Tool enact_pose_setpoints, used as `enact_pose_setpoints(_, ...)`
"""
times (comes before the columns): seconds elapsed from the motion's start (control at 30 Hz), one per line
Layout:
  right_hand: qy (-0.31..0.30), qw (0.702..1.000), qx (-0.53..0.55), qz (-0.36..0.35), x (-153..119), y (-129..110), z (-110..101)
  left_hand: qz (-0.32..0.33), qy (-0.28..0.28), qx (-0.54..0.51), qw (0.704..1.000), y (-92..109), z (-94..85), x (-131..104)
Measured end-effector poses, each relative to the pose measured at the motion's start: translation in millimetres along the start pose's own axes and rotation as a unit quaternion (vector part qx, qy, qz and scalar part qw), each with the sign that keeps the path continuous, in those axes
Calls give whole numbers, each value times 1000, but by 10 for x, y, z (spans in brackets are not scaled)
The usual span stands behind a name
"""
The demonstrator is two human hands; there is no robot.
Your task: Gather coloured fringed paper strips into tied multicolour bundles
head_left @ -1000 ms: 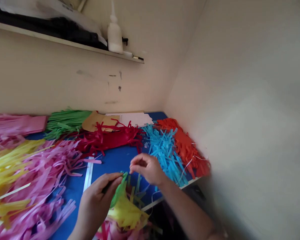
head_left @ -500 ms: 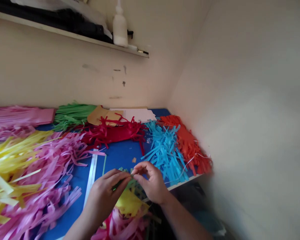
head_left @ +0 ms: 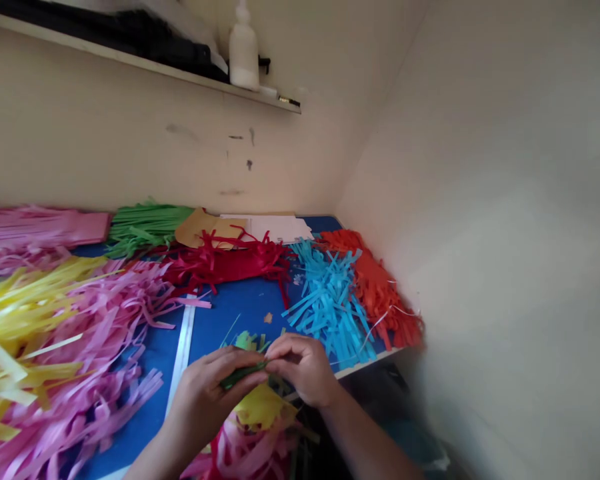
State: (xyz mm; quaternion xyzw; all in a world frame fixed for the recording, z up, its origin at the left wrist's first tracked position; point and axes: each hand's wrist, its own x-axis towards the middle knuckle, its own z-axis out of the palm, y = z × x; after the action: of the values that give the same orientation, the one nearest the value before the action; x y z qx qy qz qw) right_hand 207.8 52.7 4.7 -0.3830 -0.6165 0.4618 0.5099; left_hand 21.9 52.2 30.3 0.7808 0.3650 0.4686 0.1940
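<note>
My left hand (head_left: 207, 390) is closed on a dark green strip (head_left: 243, 375) at the table's front edge. The fingertips of my right hand (head_left: 300, 367) pinch the right end of this strip, close beside the left fingertips. Below and behind both hands is a layered fringed piece, with light green fringe (head_left: 250, 341) at its top, a yellow band (head_left: 263, 407) under it and pink fringe (head_left: 253, 450) at the bottom. My hands partly cover it.
Pink (head_left: 115, 307) and yellow fringes (head_left: 35, 300) cover the table's left. Green (head_left: 147, 223), red (head_left: 235, 263), blue (head_left: 330, 300) and orange fringes (head_left: 375, 287) lie farther back and right. A shelf (head_left: 180, 72) above holds a white bottle (head_left: 244, 57).
The left fingers have spread a little, and more of the dark green strip shows. My right fingers have closed into a tighter pinch and lowered slightly. More light green fringe is visible.
</note>
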Motion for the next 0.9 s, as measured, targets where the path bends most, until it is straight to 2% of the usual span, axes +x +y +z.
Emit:
enact_pose_setpoints(0.1,29,994,-84,-61,-30,-64,-28,23,-10,14,1000,-8,-16,11)
enact_pose_setpoints(0.2,44,987,-123,-95,-62,-115,-34,53,16,50,997,-30,-16,1)
enact_pose_setpoints(0.37,59,981,-150,-110,-89,-168,-4,128,39,78,988,-72,41,-41)
enact_pose_setpoints(0.53,65,979,-163,-101,-109,-195,-12,119,26,92,988,-66,73,-64)
enact_pose_setpoints(0.8,50,951,-259,-160,-149,-184,28,109,8,138,984,-80,191,-32)
enact_pose_setpoints(0.9,32,953,-251,-168,-192,-211,-57,120,-18,135,983,-124,256,-74)
